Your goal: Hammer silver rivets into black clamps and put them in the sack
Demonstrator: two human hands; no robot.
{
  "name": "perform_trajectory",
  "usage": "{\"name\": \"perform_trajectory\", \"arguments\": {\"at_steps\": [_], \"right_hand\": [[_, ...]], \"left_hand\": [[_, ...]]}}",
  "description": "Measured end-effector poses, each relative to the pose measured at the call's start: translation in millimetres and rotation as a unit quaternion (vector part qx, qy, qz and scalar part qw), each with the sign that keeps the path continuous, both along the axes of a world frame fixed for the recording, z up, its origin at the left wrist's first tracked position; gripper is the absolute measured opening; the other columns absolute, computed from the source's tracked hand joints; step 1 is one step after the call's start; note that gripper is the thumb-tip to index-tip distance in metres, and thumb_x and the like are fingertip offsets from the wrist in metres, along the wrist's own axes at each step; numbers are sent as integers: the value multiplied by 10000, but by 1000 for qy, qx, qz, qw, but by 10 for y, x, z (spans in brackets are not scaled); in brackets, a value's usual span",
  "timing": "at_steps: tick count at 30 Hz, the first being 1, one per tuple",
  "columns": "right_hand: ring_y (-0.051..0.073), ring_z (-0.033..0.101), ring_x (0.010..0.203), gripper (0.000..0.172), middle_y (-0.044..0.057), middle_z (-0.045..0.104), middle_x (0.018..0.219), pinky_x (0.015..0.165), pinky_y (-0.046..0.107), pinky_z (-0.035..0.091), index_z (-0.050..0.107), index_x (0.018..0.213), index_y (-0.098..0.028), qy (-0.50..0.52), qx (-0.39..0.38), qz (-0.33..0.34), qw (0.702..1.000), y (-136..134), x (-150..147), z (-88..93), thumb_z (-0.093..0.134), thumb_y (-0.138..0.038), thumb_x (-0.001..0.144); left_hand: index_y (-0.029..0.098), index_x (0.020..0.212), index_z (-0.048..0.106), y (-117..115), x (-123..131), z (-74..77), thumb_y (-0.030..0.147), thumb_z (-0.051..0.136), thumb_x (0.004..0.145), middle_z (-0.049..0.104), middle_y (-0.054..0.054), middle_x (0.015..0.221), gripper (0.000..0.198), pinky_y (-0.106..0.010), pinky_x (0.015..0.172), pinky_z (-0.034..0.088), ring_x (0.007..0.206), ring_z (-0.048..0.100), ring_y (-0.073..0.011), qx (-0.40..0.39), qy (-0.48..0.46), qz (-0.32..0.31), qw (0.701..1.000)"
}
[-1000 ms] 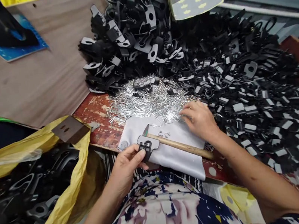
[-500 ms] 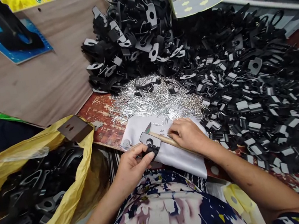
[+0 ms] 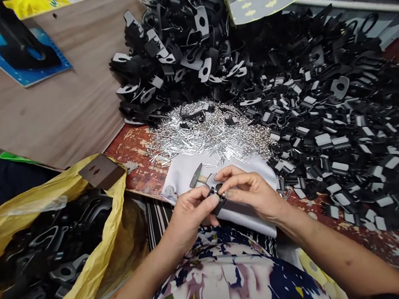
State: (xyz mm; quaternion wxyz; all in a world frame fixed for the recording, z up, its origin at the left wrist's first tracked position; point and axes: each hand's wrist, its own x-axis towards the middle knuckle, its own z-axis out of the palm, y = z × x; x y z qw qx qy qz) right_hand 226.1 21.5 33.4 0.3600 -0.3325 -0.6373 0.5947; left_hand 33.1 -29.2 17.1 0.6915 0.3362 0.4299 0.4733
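Observation:
My left hand (image 3: 190, 214) pinches a small black plastic part (image 3: 219, 208) with a pale grey face and a round hole, held above the cloth in front of my body. From the other side, my right hand (image 3: 254, 192) closes its fingertips on the same part. Whether a pin is between those fingertips is too small to tell. Behind the part lies a small hammer (image 3: 196, 175) with a wooden handle, mostly hidden by the part and my hands. Under all this spreads a whitish cloth (image 3: 180, 170).
Loose silvery pins (image 3: 200, 134) are heaped beyond the cloth. Black plastic pieces (image 3: 185, 60) pile up behind them, and smaller black clips (image 3: 335, 148) cover the right side. A yellow bag (image 3: 104, 255) of black parts stands at left, beside a wooden board (image 3: 91, 65).
My right hand has left the hammer handle and come over to the black part. My left hand has moved the part slightly right and tilted it.

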Motion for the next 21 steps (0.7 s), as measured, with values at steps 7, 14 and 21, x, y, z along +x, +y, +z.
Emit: {"name": "perform_trajectory", "arguments": {"at_steps": [7, 14, 21], "right_hand": [[188, 693, 948, 142, 40, 744, 1001, 892, 381, 565, 781, 1024, -265, -104, 108, -93, 984, 145, 193, -103, 710, -338, 924], [204, 617, 817, 230, 36, 737, 849, 856, 382, 467, 732, 917, -233, -427, 406, 13, 808, 554, 441, -163, 544, -110, 969], [251, 516, 833, 222, 110, 650, 836, 825, 390, 429, 678, 853, -172, -507, 473, 61, 718, 552, 171, -313, 509, -52, 932]], "left_hand": [[175, 544, 567, -13, -83, -27, 466, 829, 747, 423, 52, 541, 441, -180, 379, 337, 431, 412, -73, 7, 98, 47, 994], [175, 594, 621, 6, -162, -56, 403, 829, 712, 461, 46, 569, 331, -175, 382, 352, 460, 398, -76, -4, 91, 44, 995], [165, 591, 590, 10, -126, 14, 363, 830, 678, 443, 49, 594, 324, -173, 382, 389, 472, 352, -64, -53, -12, 72, 996]]}}
